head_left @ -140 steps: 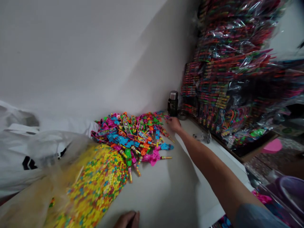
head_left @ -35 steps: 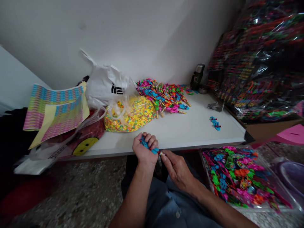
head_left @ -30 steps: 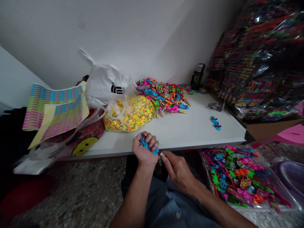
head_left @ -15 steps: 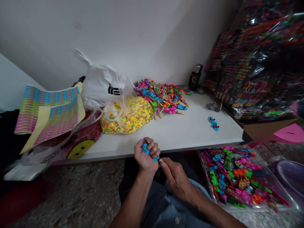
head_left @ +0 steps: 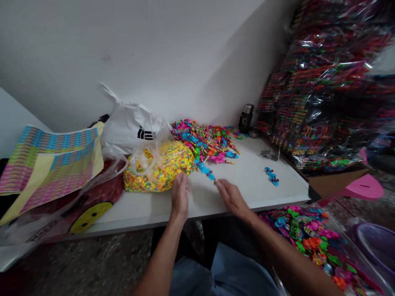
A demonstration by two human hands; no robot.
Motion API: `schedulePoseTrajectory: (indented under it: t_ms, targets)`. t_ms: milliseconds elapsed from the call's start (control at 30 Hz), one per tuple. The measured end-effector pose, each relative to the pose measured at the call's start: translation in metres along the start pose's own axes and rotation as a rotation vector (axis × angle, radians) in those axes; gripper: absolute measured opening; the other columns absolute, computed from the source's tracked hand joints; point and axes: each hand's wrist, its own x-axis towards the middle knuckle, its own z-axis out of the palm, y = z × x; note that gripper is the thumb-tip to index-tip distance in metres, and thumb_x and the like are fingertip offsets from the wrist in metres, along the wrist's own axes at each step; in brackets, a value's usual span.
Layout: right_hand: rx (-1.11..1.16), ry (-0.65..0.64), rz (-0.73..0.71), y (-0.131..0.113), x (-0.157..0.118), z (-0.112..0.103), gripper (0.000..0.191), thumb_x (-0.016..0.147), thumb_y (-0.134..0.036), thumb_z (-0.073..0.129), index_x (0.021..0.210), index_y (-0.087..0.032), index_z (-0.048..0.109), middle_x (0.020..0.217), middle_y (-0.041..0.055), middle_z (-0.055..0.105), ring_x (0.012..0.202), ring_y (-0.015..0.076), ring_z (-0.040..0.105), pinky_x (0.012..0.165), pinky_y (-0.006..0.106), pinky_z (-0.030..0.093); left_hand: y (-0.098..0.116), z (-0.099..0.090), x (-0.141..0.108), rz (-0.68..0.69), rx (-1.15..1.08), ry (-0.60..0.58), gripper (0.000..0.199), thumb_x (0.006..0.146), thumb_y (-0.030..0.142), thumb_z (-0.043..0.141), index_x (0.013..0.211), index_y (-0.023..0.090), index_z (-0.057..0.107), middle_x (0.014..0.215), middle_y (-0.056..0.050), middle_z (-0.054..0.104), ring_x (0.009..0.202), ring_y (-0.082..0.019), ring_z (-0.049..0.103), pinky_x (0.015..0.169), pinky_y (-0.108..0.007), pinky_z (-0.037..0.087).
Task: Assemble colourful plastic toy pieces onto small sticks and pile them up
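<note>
Spreading both hands [head_left: 180,193], one blue toy [head_left: 205,170] between

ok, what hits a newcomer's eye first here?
The neon plastic toy heap on the white table stands out first, with the bag of multicoloured pieces just left of it. To the right, a tall stack of cellophane-wrapped toys fills the corner. At the front, a blue toy sits between the left hand and right hand.

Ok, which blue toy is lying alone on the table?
The blue toy skateboard at the right of the table, apart from the colourful toy heap and beyond the right hand.
</note>
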Motion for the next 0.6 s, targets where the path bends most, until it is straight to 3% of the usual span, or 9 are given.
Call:
schedulePoseTrajectory:
  t_ms: [133, 200, 267, 367, 500, 533, 600]
  targets:
    - [-0.117, 0.171, -0.021, 0.019, 0.111, -0.040, 0.049, 0.103, -0.047, 0.025, 0.100, -0.013, 0.061, 0.089, 0.0099, 0.062, 0.083, 0.0196, 0.055, 0.081, 0.032, 0.045, -0.028, -0.021, 0.007, 0.103, 0.371, -0.032, 0.047, 0.079, 0.048, 0.071, 0.107, 0.012, 0.063, 0.091, -0.009, 0.063, 0.085, -0.019, 0.061, 0.078, -0.029, 0.048]
    - [-0.216, 0.191, -0.060, 0.033, 0.160, -0.057, 0.045, 0.101, -0.043, 0.037, 0.125, -0.009, 0.055, 0.114, 0.0152, 0.061, 0.105, 0.0228, 0.054, 0.095, 0.034, 0.042, -0.035, -0.026, 0.004, 0.149, 0.444, -0.029, 0.045, 0.080, 0.048, 0.070, 0.107, 0.012, 0.063, 0.089, -0.009, 0.064, 0.084, -0.019, 0.062, 0.080, -0.029, 0.048]
    - [-0.331, 0.242, -0.069, 0.052, 0.186, -0.071, 0.057, 0.098, -0.040, 0.045, 0.142, -0.004, 0.041, 0.135, 0.0207, 0.050, 0.124, 0.0260, 0.046, 0.107, 0.036, 0.034, -0.038, -0.028, 0.003, 0.144, 0.419, -0.029, 0.045, 0.080, 0.048, 0.070, 0.106, 0.012, 0.063, 0.092, -0.010, 0.065, 0.087, -0.019, 0.063, 0.082, -0.030, 0.049]
    - [-0.409, 0.302, -0.070, 0.088, 0.179, -0.082, 0.066, 0.098, -0.043, 0.046, 0.148, -0.003, 0.032, 0.142, 0.0218, 0.043, 0.130, 0.0257, 0.041, 0.111, 0.036, 0.031, -0.036, -0.028, 0.003, 0.085, 0.357, -0.049, 0.047, 0.079, 0.050, 0.070, 0.104, 0.011, 0.061, 0.092, -0.010, 0.066, 0.086, -0.021, 0.065, 0.083, -0.032, 0.051]
    - [-0.559, 0.114, -0.068, 0.125, 0.126, -0.076, 0.088, 0.082, -0.057, 0.068, 0.152, -0.016, 0.033, 0.151, 0.0170, 0.034, 0.133, 0.0291, 0.036, 0.108, 0.039, 0.033, -0.035, -0.025, 0.006, 0.024, 0.415, -0.035, 0.055, 0.075, 0.058, 0.070, 0.102, 0.011, 0.062, 0.088, -0.010, 0.067, 0.084, -0.022, 0.065, 0.081, -0.033, 0.052]
    - [-0.611, 0.066, -0.045, 0.129, 0.116, -0.070, 0.083, 0.079, -0.056, 0.071, 0.148, -0.021, 0.041, 0.151, 0.0146, 0.034, 0.131, 0.0295, 0.038, 0.106, 0.040, 0.034, -0.035, -0.024, 0.007, 0.017, 0.439, -0.029, 0.058, 0.072, 0.061, 0.071, 0.100, 0.010, 0.063, 0.087, -0.010, 0.067, 0.084, -0.023, 0.065, 0.081, -0.033, 0.052]
    - [-0.686, 0.033, 0.005, 0.130, 0.105, -0.055, 0.051, 0.086, -0.052, 0.065, 0.129, -0.025, 0.061, 0.141, 0.0107, 0.046, 0.122, 0.0275, 0.044, 0.100, 0.039, 0.036, -0.034, -0.022, 0.009, 0.001, 0.493, -0.032, 0.063, 0.067, 0.066, 0.070, 0.097, 0.010, 0.064, 0.087, -0.010, 0.068, 0.085, -0.024, 0.065, 0.082, -0.033, 0.052]
